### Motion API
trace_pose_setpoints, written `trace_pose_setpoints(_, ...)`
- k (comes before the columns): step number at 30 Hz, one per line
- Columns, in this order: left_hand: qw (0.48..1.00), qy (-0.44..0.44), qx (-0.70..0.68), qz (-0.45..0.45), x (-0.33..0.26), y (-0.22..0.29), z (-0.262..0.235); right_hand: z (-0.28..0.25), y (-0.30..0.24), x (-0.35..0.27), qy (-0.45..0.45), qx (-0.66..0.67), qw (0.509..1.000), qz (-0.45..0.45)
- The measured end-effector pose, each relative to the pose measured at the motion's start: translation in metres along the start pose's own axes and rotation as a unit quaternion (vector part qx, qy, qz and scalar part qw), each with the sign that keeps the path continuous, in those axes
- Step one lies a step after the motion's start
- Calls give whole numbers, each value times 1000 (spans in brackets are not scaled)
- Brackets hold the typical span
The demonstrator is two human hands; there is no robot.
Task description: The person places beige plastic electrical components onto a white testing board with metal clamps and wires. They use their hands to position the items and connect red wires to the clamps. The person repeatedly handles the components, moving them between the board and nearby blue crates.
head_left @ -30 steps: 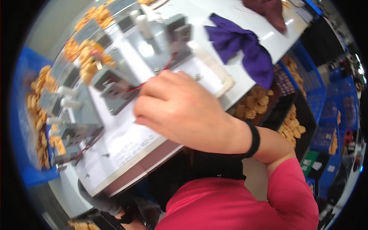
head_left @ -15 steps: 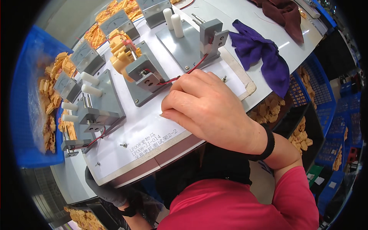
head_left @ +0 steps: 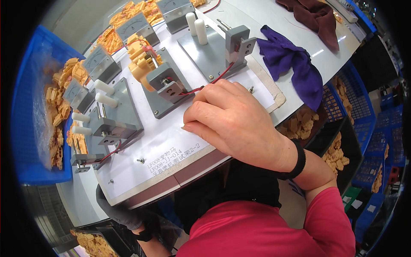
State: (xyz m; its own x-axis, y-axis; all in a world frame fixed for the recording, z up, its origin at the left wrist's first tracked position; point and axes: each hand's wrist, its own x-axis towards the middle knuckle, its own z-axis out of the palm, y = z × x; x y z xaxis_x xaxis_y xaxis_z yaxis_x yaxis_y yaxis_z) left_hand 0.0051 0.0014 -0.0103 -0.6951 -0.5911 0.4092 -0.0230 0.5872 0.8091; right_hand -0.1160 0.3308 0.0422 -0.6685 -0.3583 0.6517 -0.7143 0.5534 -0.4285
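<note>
My right hand (head_left: 239, 118) rests on the white-papered board (head_left: 162, 141), fingers curled and pressed together. What they hold, if anything, is hidden beneath them. Just beyond its knuckles run thin red and black wires (head_left: 192, 91) from the middle test fixture (head_left: 169, 83). A cream plastic gearbox (head_left: 140, 58) sits on that fixture. To its right stands another grey fixture (head_left: 205, 51) with two white posts and a pair of metal pins. More fixtures (head_left: 115, 111) are at the left. My left hand (head_left: 120, 214), in a grey glove, hangs below the table's left front edge, its fingers hidden.
Grey dial meters (head_left: 139, 30) line the far side of the board. A blue crate (head_left: 36, 128) of cream parts stands at the left. A purple cloth (head_left: 291, 64) and a brown cloth (head_left: 314, 19) lie right. Bins of parts (head_left: 336, 156) sit beyond my right arm.
The whole view has shifted slightly, moving the fixtures a little rightward in it. My right hand keeps the same curled pose at the same spot on the board.
</note>
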Motion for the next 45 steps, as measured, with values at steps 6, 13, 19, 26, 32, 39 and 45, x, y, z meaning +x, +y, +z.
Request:
trace_pose_setpoints(6, 1000, -1, 0, 7, 0, -3, -1, -2, 0, 1, 0, 12, 1000, 1)
trace_pose_setpoints(13, 1000, 0, 12, 26, -3, 2, 0, -16, -9, 10, 56, 220, 966, 124)
trace_pose_setpoints(19, 999, -11, -36, 26, -2, -3, -4, -6, -13, 17, 50, 236, 966, 96)
trace_pose_setpoints(26, 999, -22, 33, 28, 4, -20, -5, -16, -6, 5, -2, 97, 993, 68)
trace_pose_setpoints(32, 991, -25, 5, 132, 13, -62, -17, 13, 0, -3, 63, -1, 998, -1)
trace_pose_setpoints(39, 978, -46, -7, 201, 13, -40, 43, 23, 6, -11, 116, -60, 991, -17)
trace_pose_setpoints(45, 977, -57, -13, 205, 14, -40, 53, 30, 8, -10, 105, -80, 990, -41)
